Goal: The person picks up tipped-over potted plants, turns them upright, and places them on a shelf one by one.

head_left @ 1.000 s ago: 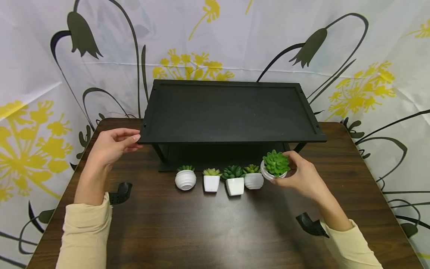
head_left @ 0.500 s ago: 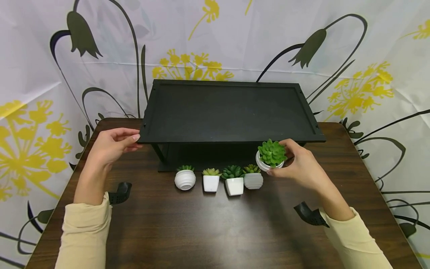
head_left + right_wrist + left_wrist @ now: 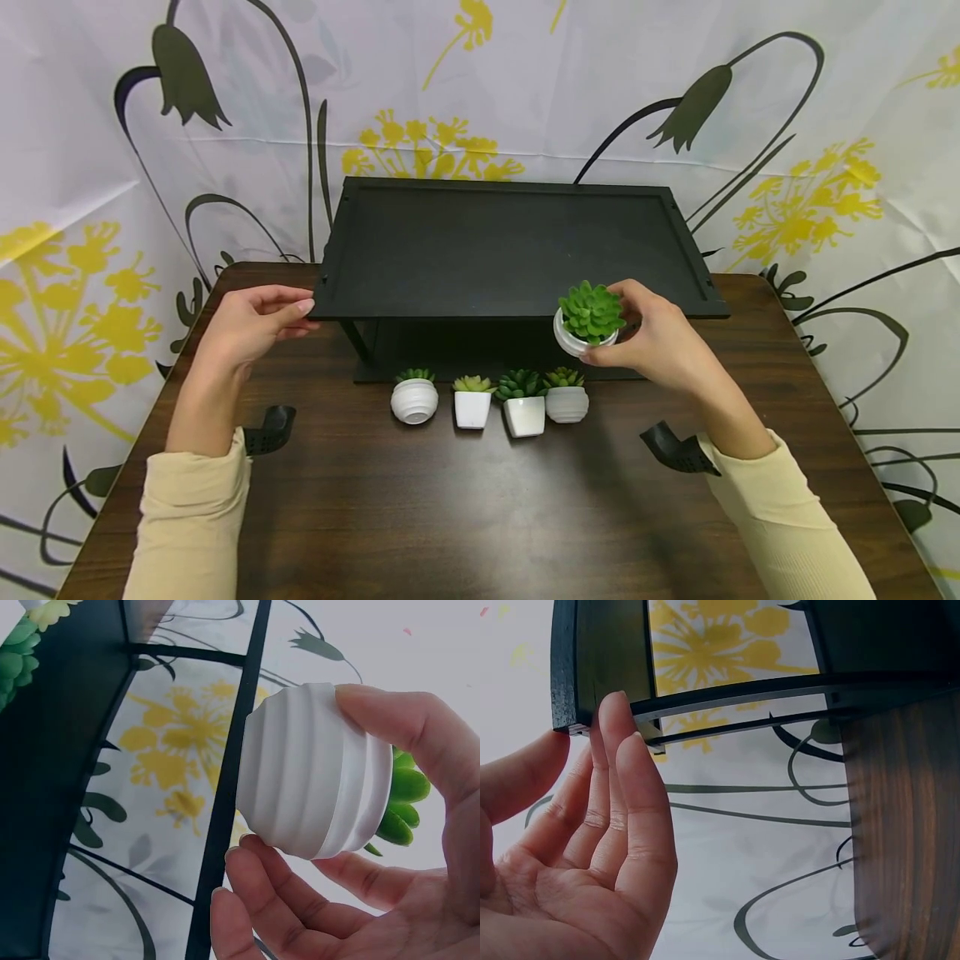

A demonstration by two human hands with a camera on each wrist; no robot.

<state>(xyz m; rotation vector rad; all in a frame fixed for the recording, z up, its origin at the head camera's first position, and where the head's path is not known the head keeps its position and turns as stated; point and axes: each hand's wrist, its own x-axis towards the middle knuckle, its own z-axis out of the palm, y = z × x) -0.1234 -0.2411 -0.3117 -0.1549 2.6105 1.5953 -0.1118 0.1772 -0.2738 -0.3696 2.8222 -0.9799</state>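
A two-tier black shelf (image 3: 510,250) stands on the table. At its front left corner, my left hand (image 3: 258,321) pinches the top board's edge; the left wrist view has the thumb on one side and the fingers (image 3: 641,780) on the other. My right hand (image 3: 648,333) grips a ribbed round white pot (image 3: 307,772) between thumb and fingers. A bright green artificial succulent (image 3: 592,312) fills that pot. In the head view the pot overlaps the top board's front edge, right of the middle.
In front of the shelf stand several small potted succulents: a round white pot (image 3: 414,402), a square white pot (image 3: 472,410), a tilted square pot (image 3: 525,416) and a greyish round pot (image 3: 567,404). A patterned curtain (image 3: 480,83) hangs behind the wooden table (image 3: 450,517).
My right hand has raised the potted succulent and carried it left and toward the shelf's top board. My left hand stays at the shelf corner.
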